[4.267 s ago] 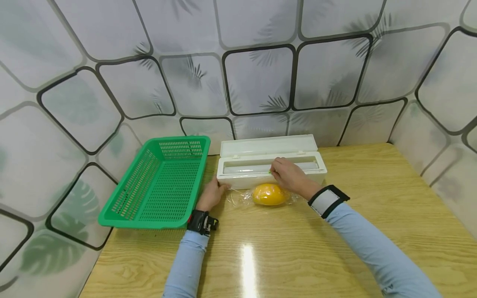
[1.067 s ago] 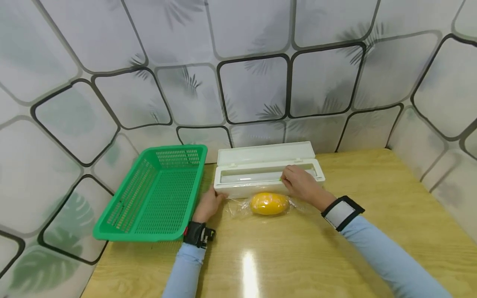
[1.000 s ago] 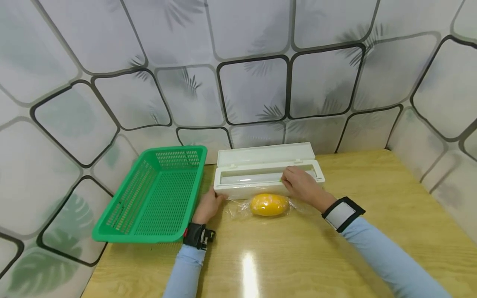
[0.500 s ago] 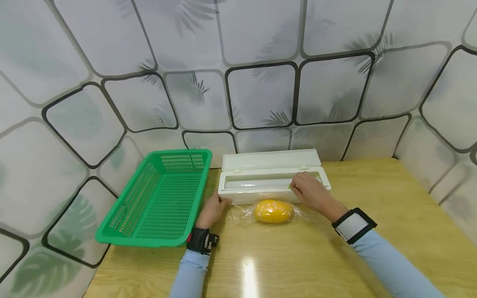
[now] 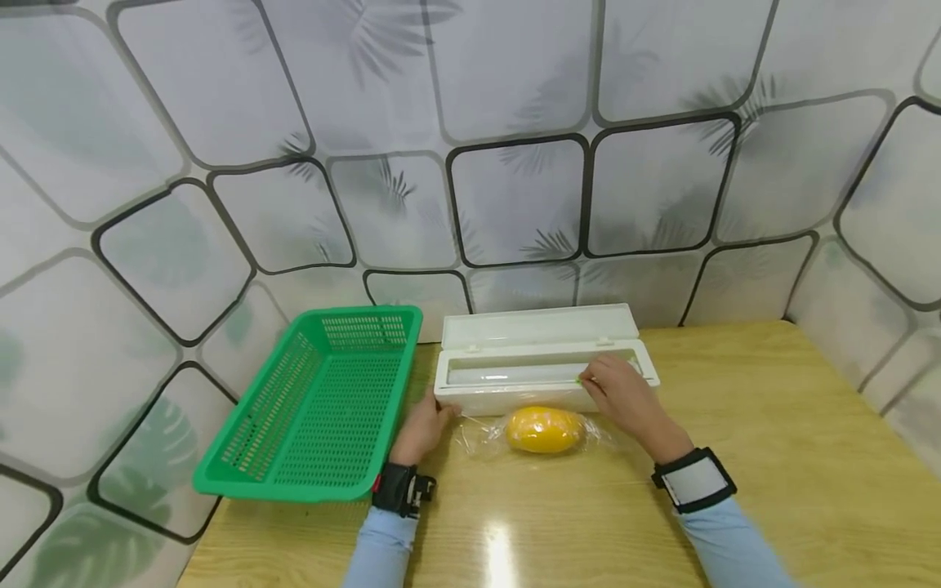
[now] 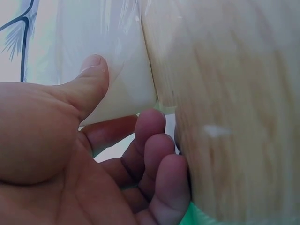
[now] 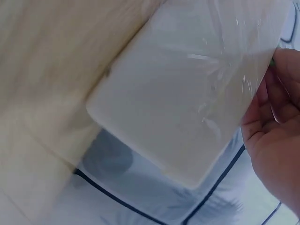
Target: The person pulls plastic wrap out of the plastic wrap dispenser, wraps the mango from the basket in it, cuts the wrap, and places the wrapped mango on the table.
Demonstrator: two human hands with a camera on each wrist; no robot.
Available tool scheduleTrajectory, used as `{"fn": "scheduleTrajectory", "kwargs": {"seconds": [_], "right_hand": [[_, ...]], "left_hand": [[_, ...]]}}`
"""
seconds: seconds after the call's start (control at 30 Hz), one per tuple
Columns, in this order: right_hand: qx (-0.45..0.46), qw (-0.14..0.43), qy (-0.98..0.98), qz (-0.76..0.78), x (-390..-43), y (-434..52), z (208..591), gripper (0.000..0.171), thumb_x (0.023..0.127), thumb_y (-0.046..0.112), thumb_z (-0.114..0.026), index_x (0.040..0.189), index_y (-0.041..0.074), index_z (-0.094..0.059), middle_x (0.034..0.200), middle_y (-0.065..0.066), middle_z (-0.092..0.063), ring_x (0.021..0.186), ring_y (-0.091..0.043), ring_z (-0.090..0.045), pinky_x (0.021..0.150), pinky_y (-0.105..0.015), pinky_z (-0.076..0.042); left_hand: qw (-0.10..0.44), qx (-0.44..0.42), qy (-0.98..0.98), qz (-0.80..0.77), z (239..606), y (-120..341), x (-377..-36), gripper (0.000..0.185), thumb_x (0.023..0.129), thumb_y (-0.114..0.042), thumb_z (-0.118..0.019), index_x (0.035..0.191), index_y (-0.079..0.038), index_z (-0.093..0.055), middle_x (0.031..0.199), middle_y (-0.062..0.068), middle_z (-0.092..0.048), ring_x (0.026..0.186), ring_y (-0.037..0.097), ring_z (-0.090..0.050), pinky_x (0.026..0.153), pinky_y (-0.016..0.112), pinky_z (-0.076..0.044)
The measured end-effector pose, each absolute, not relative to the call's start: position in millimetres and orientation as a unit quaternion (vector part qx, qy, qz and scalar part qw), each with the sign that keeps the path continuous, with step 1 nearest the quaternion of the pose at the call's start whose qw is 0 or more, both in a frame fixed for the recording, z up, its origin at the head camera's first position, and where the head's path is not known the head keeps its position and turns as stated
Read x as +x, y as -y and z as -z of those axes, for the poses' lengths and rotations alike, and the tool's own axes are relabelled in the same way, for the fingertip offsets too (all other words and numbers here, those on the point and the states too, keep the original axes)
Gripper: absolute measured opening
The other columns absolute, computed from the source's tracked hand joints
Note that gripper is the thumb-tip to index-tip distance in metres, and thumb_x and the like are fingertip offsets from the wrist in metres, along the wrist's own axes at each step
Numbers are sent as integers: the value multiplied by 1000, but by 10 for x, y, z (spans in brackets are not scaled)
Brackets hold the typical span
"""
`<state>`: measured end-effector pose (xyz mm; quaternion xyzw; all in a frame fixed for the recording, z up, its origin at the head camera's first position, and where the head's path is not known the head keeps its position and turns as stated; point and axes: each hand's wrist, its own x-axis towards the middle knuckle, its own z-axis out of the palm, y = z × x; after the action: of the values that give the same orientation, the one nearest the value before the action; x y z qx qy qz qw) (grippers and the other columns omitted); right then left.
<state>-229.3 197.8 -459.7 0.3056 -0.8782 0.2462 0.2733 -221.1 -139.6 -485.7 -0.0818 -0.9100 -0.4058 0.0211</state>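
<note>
A long white cling film dispenser (image 5: 481,399) stands with its lid (image 5: 540,327) raised and a film roll (image 5: 515,374) inside. My left hand (image 5: 424,428) grips its left front corner; in the left wrist view the thumb (image 6: 93,79) lies on the front face and fingers curl round the end. My right hand (image 5: 625,398) pinches a small green slide cutter (image 5: 579,380) on the front edge, right of the middle. Clear film hangs down the front, wrinkled in the right wrist view. A yellow, oval, mango-like fruit (image 5: 544,430) lies before the dispenser, covered by film.
A green plastic basket (image 5: 309,492) stands left of the dispenser, close beside my left forearm. The wooden table (image 5: 588,523) meets a patterned wall (image 5: 515,200) behind the dispenser.
My right hand has slid the green cutter rightward along the dispenser's edge. The left hand keeps its grip on the left corner. The head view has shifted slightly.
</note>
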Motion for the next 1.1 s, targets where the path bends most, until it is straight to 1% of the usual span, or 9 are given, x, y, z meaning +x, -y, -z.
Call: {"fn": "scheduleTrajectory", "kwargs": {"seconds": [0.13, 0.23, 0.33, 0.43, 0.5, 0.63, 0.9, 0.97, 1.1], "right_hand": [[265, 264, 883, -282, -2252, -2000, 4653, 14, 79, -8, -75, 83, 3, -67, 80, -8, -65, 74, -24, -60, 66, -40, -51], [235, 249, 887, -311, -2225, -1998, 4674, 11, 80, -6, -75, 84, 2, -69, 81, -8, -66, 76, -25, -62, 68, -41, -53], [202, 230, 897, -320, -2197, -1969, 4662, 4, 84, 4, -75, 85, 3, -71, 82, -8, -68, 78, -26, -63, 70, -42, -53], [169, 221, 909, -311, -2177, -1928, 4628, 11, 86, 14, -77, 83, 5, -72, 79, -6, -67, 77, -26, -62, 69, -42, -52], [152, 224, 914, -303, -2175, -1900, 4612, 14, 85, 18, -78, 80, 6, -72, 76, -4, -66, 74, -25, -61, 67, -42, -51], [133, 238, 915, -297, -2185, -1852, 4591, 13, 83, 13, -77, 75, 5, -71, 71, -6, -64, 69, -25, -59, 63, -41, -48], [121, 228, 899, -354, -2224, -1845, 4597, 11, 82, 2, -73, 73, 2, -67, 75, -11, -64, 75, -30, -60, 70, -47, -50], [130, 237, 894, -357, -2238, -1848, 4610, 12, 81, 0, -74, 73, 2, -65, 74, -11, -63, 74, -30, -59, 70, -46, -49], [149, 280, 888, -333, -2266, -1849, 4640, 15, 78, 1, -78, 71, 3, -64, 72, -10, -64, 75, -32, -59, 70, -46, -48]], "left_hand": [[29, -93, 910, 404, 4894, 1366, -2213, 40, 96, -14, -63, 126, 6, -47, 116, 32, -64, 109, 46, -62, 91, 56, -50], [31, -91, 909, 405, 4914, 1355, -2211, 39, 96, -14, -64, 125, 6, -47, 114, 31, -65, 108, 44, -63, 89, 55, -51], [33, -88, 911, 402, 4925, 1356, -2201, 38, 96, -13, -64, 125, 5, -47, 114, 31, -65, 108, 44, -62, 90, 55, -51], [31, -88, 912, 400, 4925, 1359, -2190, 39, 96, -13, -63, 126, 5, -47, 116, 31, -64, 110, 45, -62, 91, 55, -50], [29, -91, 912, 399, 4919, 1363, -2190, 39, 96, -13, -63, 127, 6, -46, 116, 32, -64, 110, 45, -61, 91, 56, -50], [22, -89, 912, 400, 4893, 1363, -2192, 41, 97, -13, -63, 129, 6, -46, 117, 32, -63, 111, 45, -61, 91, 56, -50], [22, -90, 910, 404, 4843, 1380, -2197, 45, 97, -15, -62, 134, 6, -44, 121, 31, -63, 113, 45, -60, 94, 56, -49], [26, -95, 910, 404, 4846, 1387, -2201, 45, 97, -15, -63, 133, 6, -45, 120, 30, -63, 114, 44, -60, 95, 56, -48], [29, -97, 910, 401, 4862, 1402, -2214, 44, 97, -16, -63, 133, 5, -46, 119, 28, -64, 114, 43, -60, 95, 55, -49]]}}
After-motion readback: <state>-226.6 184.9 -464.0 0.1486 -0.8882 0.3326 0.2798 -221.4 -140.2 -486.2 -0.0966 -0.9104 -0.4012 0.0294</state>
